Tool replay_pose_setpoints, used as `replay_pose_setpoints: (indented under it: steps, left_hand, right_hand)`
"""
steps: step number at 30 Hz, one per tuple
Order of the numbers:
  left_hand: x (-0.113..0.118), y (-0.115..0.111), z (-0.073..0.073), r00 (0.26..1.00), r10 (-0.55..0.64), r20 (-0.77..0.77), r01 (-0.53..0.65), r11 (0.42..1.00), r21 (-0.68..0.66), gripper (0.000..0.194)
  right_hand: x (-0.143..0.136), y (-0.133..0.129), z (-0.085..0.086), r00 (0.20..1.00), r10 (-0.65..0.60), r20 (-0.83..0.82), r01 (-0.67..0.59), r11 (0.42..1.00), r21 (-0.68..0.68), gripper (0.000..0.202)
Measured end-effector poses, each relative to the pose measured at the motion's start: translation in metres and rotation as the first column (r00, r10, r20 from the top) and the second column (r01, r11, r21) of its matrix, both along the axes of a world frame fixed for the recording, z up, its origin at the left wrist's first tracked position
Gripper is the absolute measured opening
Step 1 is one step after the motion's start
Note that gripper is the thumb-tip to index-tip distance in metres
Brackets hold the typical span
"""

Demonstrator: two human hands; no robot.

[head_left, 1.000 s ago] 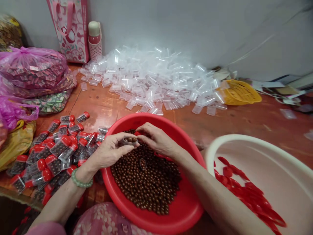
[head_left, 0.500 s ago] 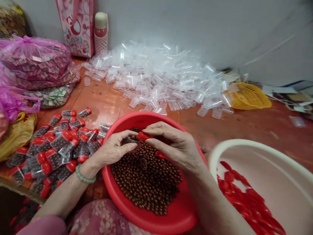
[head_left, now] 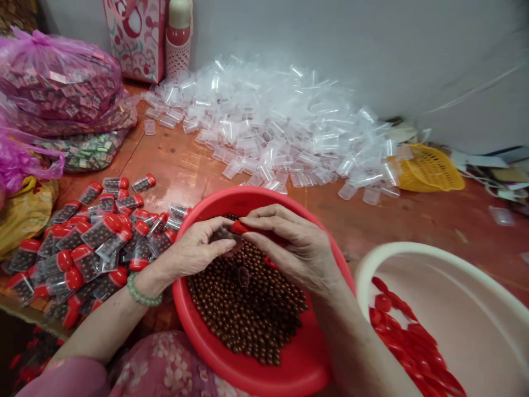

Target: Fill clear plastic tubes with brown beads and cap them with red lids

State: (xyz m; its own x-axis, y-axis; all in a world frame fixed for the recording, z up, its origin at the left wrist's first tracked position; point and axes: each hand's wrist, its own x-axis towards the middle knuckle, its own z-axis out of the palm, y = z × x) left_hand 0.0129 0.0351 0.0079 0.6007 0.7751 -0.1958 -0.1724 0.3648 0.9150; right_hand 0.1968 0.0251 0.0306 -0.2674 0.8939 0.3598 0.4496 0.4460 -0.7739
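Over a red basin (head_left: 198,347) of small brown balls (head_left: 248,325), my two hands meet. My left hand (head_left: 198,248) is closed round a clear plastic box (head_left: 225,234), partly hidden by its fingers. Pinched in my right hand (head_left: 289,242) is a red cap (head_left: 239,227), which is at the box's mouth; whether it is fully seated I cannot tell. Another red piece (head_left: 270,263) shows under my right hand's fingers. A clear box (head_left: 243,277) stands among the balls below.
Filled red-capped boxes (head_left: 99,231) are heaped at the left. Clear empty boxes (head_left: 268,132) lie piled at the back. A white tub (head_left: 392,251) holding red caps (head_left: 413,342) stands at the right, with a yellow basket (head_left: 433,168) behind. Pink bags (head_left: 70,82) sit back left.
The red cap has come closer against the clear box, and my right fingers have shifted slightly to the left. The view has tilted a little.
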Motion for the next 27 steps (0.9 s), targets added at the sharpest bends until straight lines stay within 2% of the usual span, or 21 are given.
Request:
replay_pose_setpoints:
  steps: [4, 7, 9, 15, 20, 24, 27]
  left_hand:
    - [0.001, 0.001, 0.000, 0.999, 0.018, -0.034, -0.019, 0.999, -0.039, 0.020]
    - [0.001, 0.001, 0.001, 0.998, 0.024, -0.059, -0.025, 1.000, -0.016, 0.018]
    - [0.001, 0.002, 0.001, 0.997, 0.022, -0.070, -0.022, 1.000, 0.007, 0.019]
    - [0.000, 0.002, -0.002, 0.999, 0.008, -0.053, -0.006, 0.999, 0.035, 0.023]
    - [-0.001, 0.000, -0.004, 1.000, -0.024, 0.004, 0.023, 0.999, 0.043, 0.027]
    - [-0.001, 0.000, -0.006, 0.999, -0.038, 0.022, 0.036, 0.996, 0.081, 0.027]
    - [-0.001, 0.001, -0.007, 0.999, -0.040, -0.006, 0.040, 0.998, 0.056, 0.026]
  right_hand:
    - [0.016, -0.003, 0.006, 0.997, 0.000, 0.076, 0.001, 1.000, -0.014, 0.013]
    - [0.027, -0.002, 0.008, 0.987, 0.028, 0.157, -0.018, 0.998, -0.063, 0.011]
    - [0.028, 0.000, 0.006, 0.990, 0.006, 0.139, 0.005, 0.997, -0.081, 0.011]
    - [0.002, 0.000, -0.004, 0.982, -0.086, -0.168, 0.063, 0.989, -0.134, 0.017]
    - [-0.014, -0.007, -0.007, 0.980, -0.093, -0.174, 0.077, 0.993, -0.094, 0.014]
    - [-0.017, -0.009, -0.009, 0.983, -0.107, -0.151, 0.098, 0.993, -0.063, 0.012]
    - [-0.018, -0.009, -0.012, 0.990, -0.096, -0.106, 0.093, 0.995, -0.037, 0.013]
